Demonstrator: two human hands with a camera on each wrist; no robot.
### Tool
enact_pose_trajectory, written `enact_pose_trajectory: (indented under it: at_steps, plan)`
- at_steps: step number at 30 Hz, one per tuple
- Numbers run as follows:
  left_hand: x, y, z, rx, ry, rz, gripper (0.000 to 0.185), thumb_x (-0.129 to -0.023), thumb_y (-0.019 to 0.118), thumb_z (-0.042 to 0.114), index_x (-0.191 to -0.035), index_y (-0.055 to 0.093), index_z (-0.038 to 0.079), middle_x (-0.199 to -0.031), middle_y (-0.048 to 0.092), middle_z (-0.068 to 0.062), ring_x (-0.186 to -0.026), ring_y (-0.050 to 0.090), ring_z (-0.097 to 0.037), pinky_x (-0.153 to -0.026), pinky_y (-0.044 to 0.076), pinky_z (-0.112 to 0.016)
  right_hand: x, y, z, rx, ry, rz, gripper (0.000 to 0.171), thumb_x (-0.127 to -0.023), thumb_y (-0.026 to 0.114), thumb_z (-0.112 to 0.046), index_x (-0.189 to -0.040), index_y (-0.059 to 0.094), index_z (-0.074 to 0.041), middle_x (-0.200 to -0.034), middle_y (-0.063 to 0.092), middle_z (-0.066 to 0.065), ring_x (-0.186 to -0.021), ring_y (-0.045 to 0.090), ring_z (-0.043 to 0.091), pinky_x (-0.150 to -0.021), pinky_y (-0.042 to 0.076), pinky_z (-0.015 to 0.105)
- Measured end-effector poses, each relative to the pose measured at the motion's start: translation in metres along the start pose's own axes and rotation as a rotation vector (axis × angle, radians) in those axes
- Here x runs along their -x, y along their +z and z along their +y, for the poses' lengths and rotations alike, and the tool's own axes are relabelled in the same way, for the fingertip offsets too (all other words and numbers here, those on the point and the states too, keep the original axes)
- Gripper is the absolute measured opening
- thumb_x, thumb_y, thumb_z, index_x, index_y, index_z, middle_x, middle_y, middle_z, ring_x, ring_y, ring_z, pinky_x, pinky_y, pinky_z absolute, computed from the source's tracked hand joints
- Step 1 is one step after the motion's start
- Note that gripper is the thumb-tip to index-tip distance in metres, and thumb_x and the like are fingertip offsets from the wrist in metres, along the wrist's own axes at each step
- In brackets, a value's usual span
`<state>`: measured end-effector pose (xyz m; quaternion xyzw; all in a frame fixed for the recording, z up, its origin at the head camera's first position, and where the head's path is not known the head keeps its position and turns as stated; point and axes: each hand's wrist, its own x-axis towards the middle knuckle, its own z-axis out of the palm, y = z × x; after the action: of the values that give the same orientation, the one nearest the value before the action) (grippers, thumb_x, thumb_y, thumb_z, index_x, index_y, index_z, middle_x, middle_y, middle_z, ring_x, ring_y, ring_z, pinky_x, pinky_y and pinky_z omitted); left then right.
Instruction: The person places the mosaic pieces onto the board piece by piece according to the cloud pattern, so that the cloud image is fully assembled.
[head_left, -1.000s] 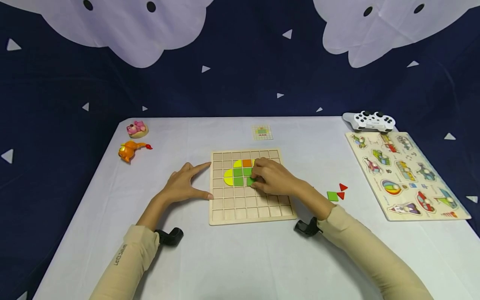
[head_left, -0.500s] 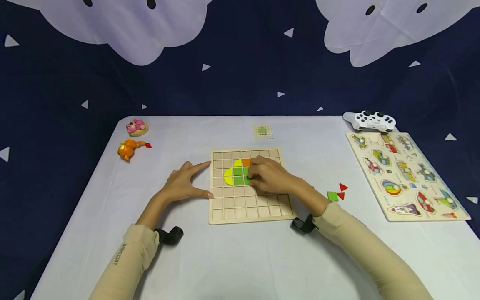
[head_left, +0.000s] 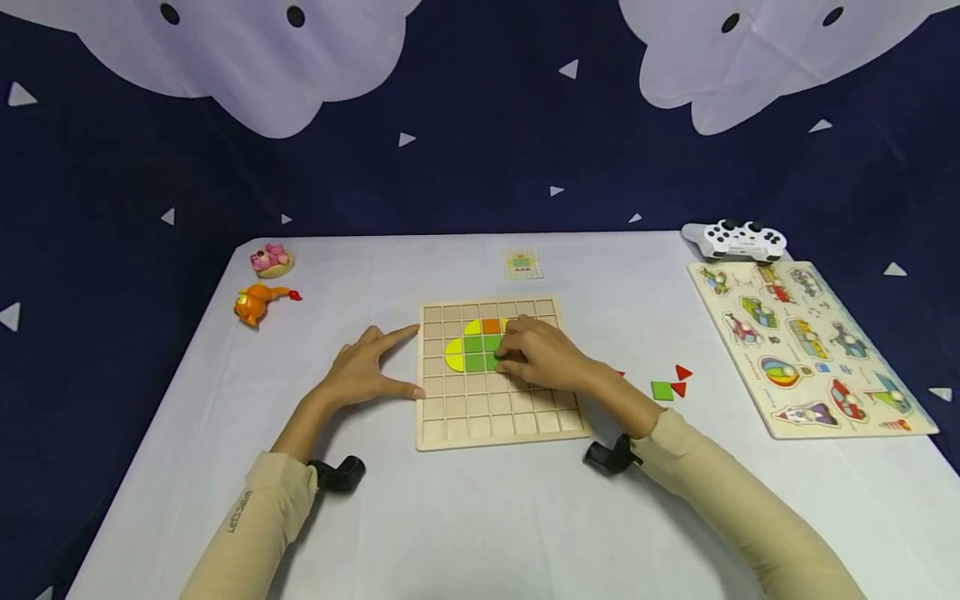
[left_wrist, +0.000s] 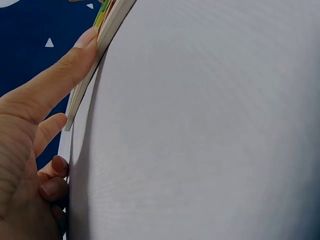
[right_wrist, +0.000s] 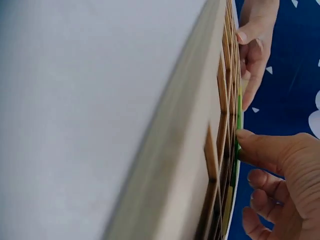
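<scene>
I am seating a green square tile [head_left: 495, 362] into the wooden grid board [head_left: 497, 421], which lies in the middle of the bench [head_left: 465, 517]. My right hand [head_left: 542, 357] rests on the board with its fingers [right_wrist: 257, 150] curled down, and the thumb tip presses the green tile at the right edge of the patch of yellow, green and orange tiles [head_left: 474, 346] already set in the cells; I judge the tile is nearly flat in its cell, though my hand hides most of it, so I cannot tell whether it is fully home. My left hand [head_left: 367, 372] lies spread beside the board's left edge, forefinger and thumb straight and touching that edge to steady it, holding nothing. The next move, as I judge it, calls for a light even press until the tile drops flush, then a reach to the loose green square and red triangles [head_left: 670, 386] lying on the bench to my right, near the animal peg puzzle [head_left: 806, 346]. Against the picture of a second ago, my right hand has slid a little up and to the left across the board, and the green tile has moved with it, closer against the other green tiles; my left hand has stayed where it was.
</scene>
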<state>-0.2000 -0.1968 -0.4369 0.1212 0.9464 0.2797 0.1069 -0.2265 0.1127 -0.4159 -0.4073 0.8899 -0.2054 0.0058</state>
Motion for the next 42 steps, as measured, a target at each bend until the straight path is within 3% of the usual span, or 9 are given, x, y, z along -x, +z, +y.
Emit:
enact_pose_trajectory:
  at_steps: [5,12,20,27,42]
  plan:
    - [0.000,0.000,0.000,0.001,-0.009,0.001,0.105,-0.063,0.087,0.057,-0.153,0.040,0.028,-0.105,0.049,-0.009,-0.089,0.045,-0.023,-0.081,0.032,-0.039,0.002,-0.003,0.000,0.033,-0.035,0.011,0.020,-0.088,0.077,-0.022,-0.100,0.079,-0.006,-0.084,0.057,0.000,-0.076,0.044,0.012,-0.072,0.041,0.028]
    - [0.000,0.001,0.000,0.008,-0.016,-0.005,0.105,-0.064,0.087,0.057,-0.153,0.040,0.027,-0.103,0.048,-0.009,-0.086,0.044,-0.023,-0.080,0.031,-0.038,0.015,-0.016,0.006,-0.064,0.056,-0.021,0.025,-0.089,0.075,-0.023,-0.109,0.077,-0.007,-0.087,0.057,0.002,-0.074,0.045,0.011,-0.067,0.041,0.028]
    - [-0.001,0.001,0.000,0.006,-0.016,-0.009,0.105,-0.064,0.087,0.057,-0.153,0.040,0.027,-0.104,0.049,-0.009,-0.086,0.045,-0.023,-0.081,0.032,-0.039,0.052,-0.035,0.024,-0.045,0.127,0.031,0.025,-0.085,0.079,-0.021,-0.106,0.078,-0.007,-0.088,0.059,0.001,-0.075,0.051,0.017,-0.068,0.042,0.031]
    - [0.002,0.004,-0.003,0.011,-0.025,-0.008,0.105,-0.064,0.087,0.058,-0.153,0.040,0.028,-0.103,0.048,-0.009,-0.085,0.044,-0.022,-0.079,0.031,-0.038,0.090,-0.050,0.043,-0.004,0.219,-0.017,0.027,-0.082,0.081,-0.021,-0.105,0.077,-0.008,-0.090,0.060,-0.001,-0.077,0.051,0.015,-0.070,0.043,0.032]
    - [0.001,0.003,0.001,0.010,-0.018,-0.008,0.105,-0.064,0.086,0.059,-0.153,0.039,0.028,-0.105,0.048,-0.009,-0.089,0.043,-0.022,-0.081,0.032,-0.039,0.157,-0.079,0.067,0.099,0.277,-0.007,0.020,-0.075,0.087,-0.020,-0.092,0.078,-0.012,-0.084,0.055,-0.005,-0.071,0.049,0.010,-0.062,0.040,0.024]
